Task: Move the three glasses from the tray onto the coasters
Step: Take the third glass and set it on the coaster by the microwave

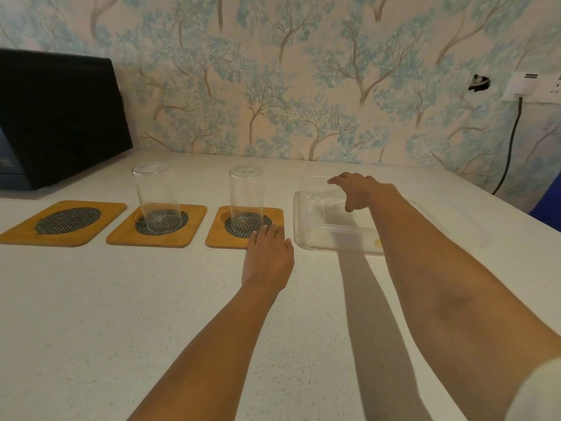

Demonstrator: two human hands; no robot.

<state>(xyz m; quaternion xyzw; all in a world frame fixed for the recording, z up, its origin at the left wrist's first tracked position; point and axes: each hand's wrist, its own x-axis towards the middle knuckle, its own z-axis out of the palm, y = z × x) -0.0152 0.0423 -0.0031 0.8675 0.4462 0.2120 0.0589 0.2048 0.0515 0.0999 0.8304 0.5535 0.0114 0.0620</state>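
Observation:
Three wooden coasters with dark mesh centres lie in a row. The left coaster (68, 221) is bare. An upturned clear glass (156, 196) stands on the middle coaster (121, 235), and another glass (246, 196) stands on the right coaster (218, 238). A third glass (326, 208) lies on its side in the clear plastic tray (303, 235) to the right. My right hand (361, 189) reaches over that glass with fingers spread and pointing down, not closed around it. My left hand (268, 253) rests flat on the counter, fingertips on the right coaster's front corner.
A black appliance (57, 117) stands at the back left of the white counter. A wall socket (531, 86) with a black cable (511, 141) is at the far right. A blue object (549, 205) shows at the right edge. A wallpapered wall backs the counter.

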